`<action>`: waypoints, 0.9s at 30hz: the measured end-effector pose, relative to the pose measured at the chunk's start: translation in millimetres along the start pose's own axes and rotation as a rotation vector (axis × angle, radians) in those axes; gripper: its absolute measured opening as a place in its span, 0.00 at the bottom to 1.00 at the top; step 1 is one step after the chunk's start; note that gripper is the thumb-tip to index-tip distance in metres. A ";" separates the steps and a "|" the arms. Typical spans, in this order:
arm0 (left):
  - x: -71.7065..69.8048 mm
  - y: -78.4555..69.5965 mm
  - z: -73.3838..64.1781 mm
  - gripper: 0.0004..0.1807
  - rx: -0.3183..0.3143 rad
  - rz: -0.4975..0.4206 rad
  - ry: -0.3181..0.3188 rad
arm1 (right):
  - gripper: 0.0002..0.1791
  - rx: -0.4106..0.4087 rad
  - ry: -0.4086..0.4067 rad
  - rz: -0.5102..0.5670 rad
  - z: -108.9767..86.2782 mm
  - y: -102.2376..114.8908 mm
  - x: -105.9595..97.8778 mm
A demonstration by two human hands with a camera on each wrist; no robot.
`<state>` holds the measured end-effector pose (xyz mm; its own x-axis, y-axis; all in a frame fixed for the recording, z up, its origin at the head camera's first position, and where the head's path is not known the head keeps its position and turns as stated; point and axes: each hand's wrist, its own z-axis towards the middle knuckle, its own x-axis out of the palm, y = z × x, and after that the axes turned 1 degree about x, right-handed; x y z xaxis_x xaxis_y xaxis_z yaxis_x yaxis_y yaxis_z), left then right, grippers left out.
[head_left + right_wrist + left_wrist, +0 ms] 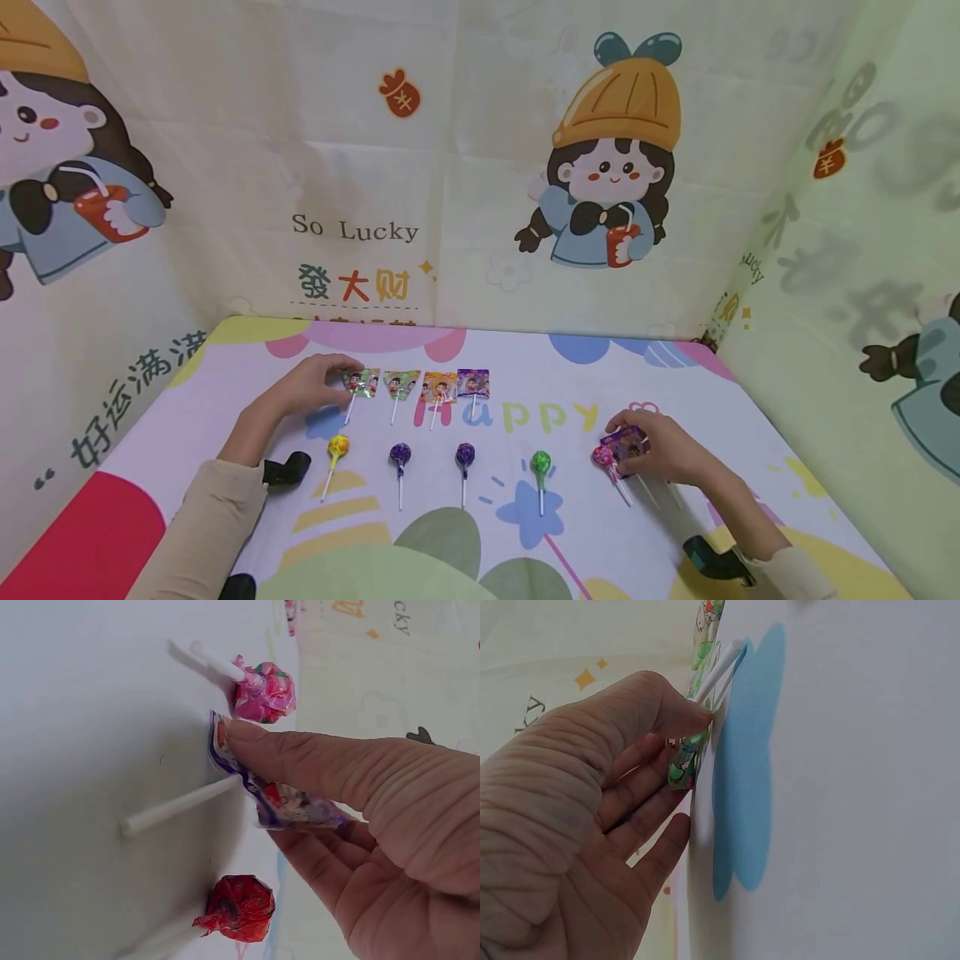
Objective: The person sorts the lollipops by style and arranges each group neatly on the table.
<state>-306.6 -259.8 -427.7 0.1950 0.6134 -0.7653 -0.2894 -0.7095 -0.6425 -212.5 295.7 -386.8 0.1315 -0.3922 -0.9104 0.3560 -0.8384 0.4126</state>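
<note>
Your left hand (306, 386) pinches the green-wrapped lollipop (366, 383), far left. At right, your right hand (663, 447) grips a purple-wrapped lollipop (287, 802) beside a pink lollipop (266, 694)

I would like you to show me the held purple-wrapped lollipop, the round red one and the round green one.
Held purple-wrapped lollipop (289, 805): right wrist view, on its wrapper.
Round red lollipop (244, 906): right wrist view, on its candy end.
Round green lollipop (541, 462): head view, on its candy end.
</note>
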 end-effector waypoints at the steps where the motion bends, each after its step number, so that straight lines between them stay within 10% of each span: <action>1: 0.0 0.0 0.1 0.30 0.001 -0.002 0.000 | 0.24 0.005 -0.007 0.003 0.0 0.3 -0.3; 27: -0.1 -3.2 -1.7 0.29 0.004 -0.015 -0.003 | 0.29 0.009 -0.128 0.244 4.4 -4.0 -8.2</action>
<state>-304.1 -258.2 -425.6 0.1965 0.6248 -0.7557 -0.2904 -0.6991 -0.6534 -219.0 300.7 -380.9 0.0946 -0.6272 -0.7731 0.3196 -0.7163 0.6203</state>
